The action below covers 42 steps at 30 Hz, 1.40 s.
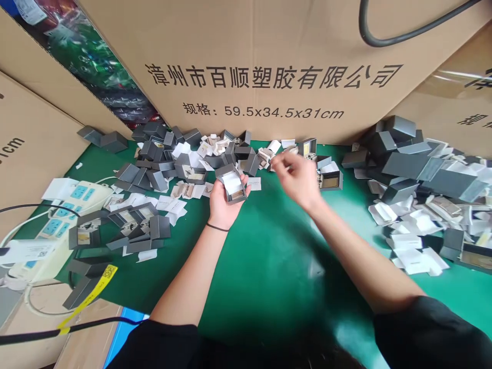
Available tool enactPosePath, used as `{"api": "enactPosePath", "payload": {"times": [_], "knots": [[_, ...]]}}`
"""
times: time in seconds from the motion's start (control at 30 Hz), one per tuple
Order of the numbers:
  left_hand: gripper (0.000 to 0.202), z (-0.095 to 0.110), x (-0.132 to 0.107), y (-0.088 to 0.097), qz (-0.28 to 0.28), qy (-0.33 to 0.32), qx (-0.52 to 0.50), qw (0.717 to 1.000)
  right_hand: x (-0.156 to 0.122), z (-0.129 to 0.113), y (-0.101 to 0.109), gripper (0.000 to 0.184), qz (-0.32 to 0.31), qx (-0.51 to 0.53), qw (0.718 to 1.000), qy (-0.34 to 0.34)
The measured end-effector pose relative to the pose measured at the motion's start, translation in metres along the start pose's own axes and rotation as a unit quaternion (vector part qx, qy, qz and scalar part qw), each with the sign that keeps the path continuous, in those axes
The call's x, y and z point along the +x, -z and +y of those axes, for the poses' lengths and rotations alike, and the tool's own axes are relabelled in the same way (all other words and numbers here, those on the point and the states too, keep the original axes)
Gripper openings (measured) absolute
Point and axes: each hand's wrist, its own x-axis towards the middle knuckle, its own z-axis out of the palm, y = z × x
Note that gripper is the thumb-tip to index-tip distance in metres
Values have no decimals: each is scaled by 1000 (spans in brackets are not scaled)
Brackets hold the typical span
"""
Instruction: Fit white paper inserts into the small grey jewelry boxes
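Head camera, looking down on the green table (269,266). The left hand (225,202) is up over the middle of the table, towards its far edge. Its grip is wrapped round a small grey cardboard box (233,187), which sits open in the fingers with a white insert showing and a pale gold strip at the bottom. A thin black band (216,227) circles that wrist.

Just to the right, the right hand (298,177) hovers a little nearer the far edge, close to the box but apart from it. Its fingertips (275,162) are pinched together and point left. The hand is smeared with blur, so there may be a scrap of white between the fingers, but I cannot tell whether that grip has anything in it.

Along the far edge lies a heap of grey boxes and white cards (172,154), right behind the held box. A second, bigger heap of grey boxes (423,179) fills the right edge. Towards the left edge there is a loose scatter of flat grey pieces (130,225), and beside it a white power strip with blue sockets (73,205). A yellow tag (96,287) sits near the near-left corner. A large brown cardboard carton with black print (269,61) stands against the far edge, with a black cable (403,36) looped across its upper right.
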Motion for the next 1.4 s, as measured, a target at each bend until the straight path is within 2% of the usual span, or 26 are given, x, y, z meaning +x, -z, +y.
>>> {"api": "enactPosePath", "payload": {"times": [0.13, 0.27, 0.4, 0.5, 0.6, 0.67, 0.73, 0.9, 1.03, 1.23, 1.4], "knots": [[31, 1, 0, -1, 3, 14, 13, 1000, -8, 2, -18, 21, -80, -120, 989, -28], [31, 1, -1, -2, 10, 6, 39, 999, -14, 4, -29, 22, -108, -168, 980, -4], [37, -2, -5, -3, -3, 4, 58, 998, -27, 10, -24, 16, -83, -120, 989, -14], [40, -4, -9, -6, -15, 29, 76, 997, -36, 13, -16, 15, -64, -4, 997, -51], [35, -5, -11, -7, -26, 48, 104, 993, -38, 12, -9, 16, 27, 91, 994, -56], [32, -6, -11, -6, -34, 49, 117, 991, -38, 8, -6, 18, 100, 107, 989, -34], [31, -7, -12, -5, -47, 51, 125, 990, -40, 3, -5, 17, 131, 114, 985, -6], [35, -11, -15, -8, -65, 86, 142, 984, -45, -7, -10, 11, 91, 156, 981, 75], [36, -13, -16, -10, -71, 112, 167, 977, -44, -10, -11, 13, 100, 134, 978, 128], [34, -14, -15, -6, -71, 110, 188, 973, -44, -8, -10, 17, 67, 96, 979, 166], [29, -14, -16, -6, -71, 108, 187, 974, -46, -3, -12, 19, 56, 52, 984, 161]]}}
